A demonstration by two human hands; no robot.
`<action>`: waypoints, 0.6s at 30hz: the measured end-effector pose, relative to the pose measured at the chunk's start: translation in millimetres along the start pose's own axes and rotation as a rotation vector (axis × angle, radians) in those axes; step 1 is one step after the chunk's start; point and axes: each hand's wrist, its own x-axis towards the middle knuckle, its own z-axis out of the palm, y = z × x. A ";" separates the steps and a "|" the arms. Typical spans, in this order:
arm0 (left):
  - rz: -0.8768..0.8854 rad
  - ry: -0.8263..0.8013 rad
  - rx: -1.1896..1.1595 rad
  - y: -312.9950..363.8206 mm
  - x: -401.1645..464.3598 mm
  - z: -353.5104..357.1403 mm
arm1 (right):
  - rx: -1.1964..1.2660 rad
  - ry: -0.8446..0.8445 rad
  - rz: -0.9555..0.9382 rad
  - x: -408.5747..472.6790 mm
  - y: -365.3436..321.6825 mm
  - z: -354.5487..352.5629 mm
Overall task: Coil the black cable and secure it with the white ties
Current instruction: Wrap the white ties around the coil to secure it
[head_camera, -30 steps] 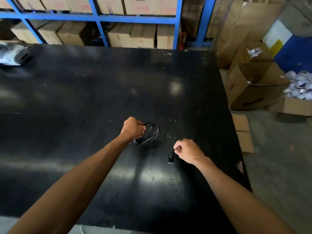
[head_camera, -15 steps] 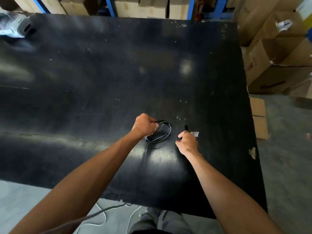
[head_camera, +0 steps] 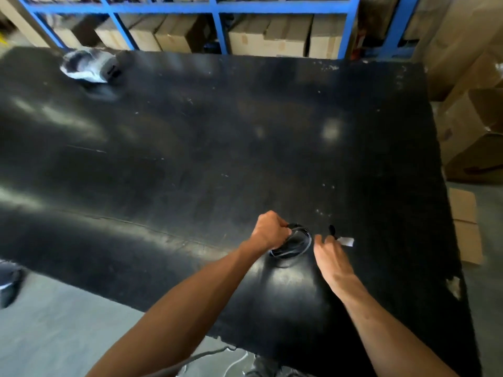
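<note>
The black cable point(head_camera: 295, 243) is wound into a small coil just above the black table point(head_camera: 190, 159), right of centre near the front. My left hand point(head_camera: 268, 231) is fisted around the coil's left side. My right hand point(head_camera: 330, 253) is just right of the coil with its fingers spread. The cable's black plug end point(head_camera: 331, 229) and a small white tie or tag point(head_camera: 346, 241) lie at my right fingertips; blur hides whether the fingers touch them.
A blurred white and grey bundle point(head_camera: 87, 66) lies at the table's far left corner. Blue shelving point(head_camera: 217, 25) with cardboard boxes runs behind the table. Open cardboard boxes point(head_camera: 473, 137) stand on the floor to the right. White cords point(head_camera: 234, 360) trail on the floor below the front edge.
My right hand went from a pinch at the cable end to spread fingers beside the coil. The view shifted; my left hand kept its hold on the coil.
</note>
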 end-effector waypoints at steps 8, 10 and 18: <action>-0.075 -0.017 -0.027 3.8 -5.8 11.2 | 0.407 -0.063 0.187 -0.5 17.7 -5.4; -0.131 0.019 -0.097 3.6 -3.8 16.6 | 0.657 -0.057 0.291 -1.6 20.8 -11.0; -0.218 0.165 -0.418 13.3 3.9 24.7 | 1.206 0.143 0.368 2.5 13.2 -59.8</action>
